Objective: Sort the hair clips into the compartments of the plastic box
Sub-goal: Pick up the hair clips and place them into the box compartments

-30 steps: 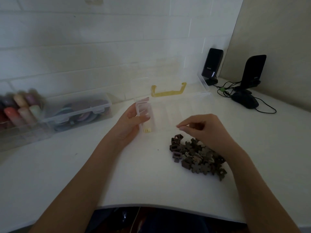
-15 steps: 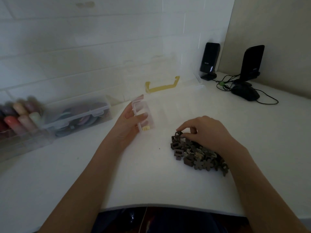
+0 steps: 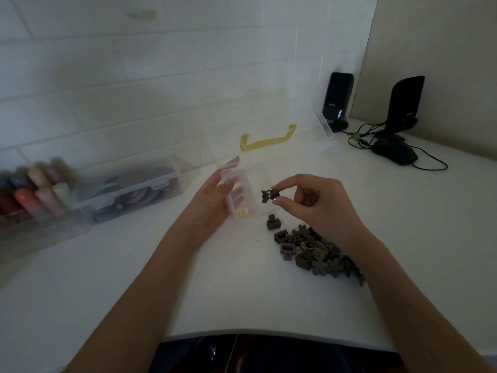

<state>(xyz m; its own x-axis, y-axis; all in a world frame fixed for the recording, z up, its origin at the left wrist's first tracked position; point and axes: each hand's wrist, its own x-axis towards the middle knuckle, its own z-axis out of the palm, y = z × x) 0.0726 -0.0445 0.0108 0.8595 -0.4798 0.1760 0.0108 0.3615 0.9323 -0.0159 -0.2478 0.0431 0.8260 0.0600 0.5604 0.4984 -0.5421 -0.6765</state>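
Brown hair clip [image 3: 269, 195] pinched in right hand [image 3: 314, 204], lifted off the table.
Thumb and forefinger hold it just right of the clear plastic box [image 3: 243, 193]; other fingers curled. Left hand [image 3: 212, 204] grips the box's left end, thumb on top, fingers behind the wall. Clip pile [image 3: 316, 251] lies under the right wrist; one stray clip [image 3: 273, 222] sits between the pile and the box. Two yellow clips [image 3: 242, 213] occupy the near compartment.

Plastic box [image 3: 258, 168] left of the clip pile [image 3: 317, 251], perhaps touching; speakers [image 3: 337, 100] behind.
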